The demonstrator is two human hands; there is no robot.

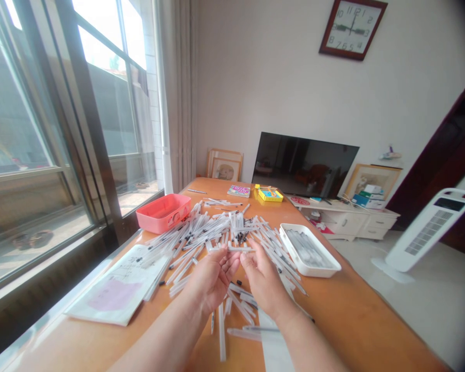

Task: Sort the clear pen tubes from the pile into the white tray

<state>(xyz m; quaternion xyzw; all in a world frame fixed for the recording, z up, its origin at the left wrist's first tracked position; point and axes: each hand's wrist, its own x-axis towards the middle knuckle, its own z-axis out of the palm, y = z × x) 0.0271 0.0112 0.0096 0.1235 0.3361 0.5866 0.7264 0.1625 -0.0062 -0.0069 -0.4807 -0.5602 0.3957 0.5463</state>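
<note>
Over the middle of a big heap of clear pen barrels, my two hands are close together. A whitish pen tube lies crosswise at their fingertips. My left hand is closed on its left part, palm partly turned up and fingers curled. My right hand pinches at the tube's right end with thumb and fingers. Small black caps lie among the barrels. Below the hands, several loose barrels and a white paper strip rest on the table, partly hidden by my right forearm.
A red plastic basket stands at the left and a white tray of pens at the right. Printed paper sheets lie left on the wooden table. A colourful booklet and yellow box sit at the far end.
</note>
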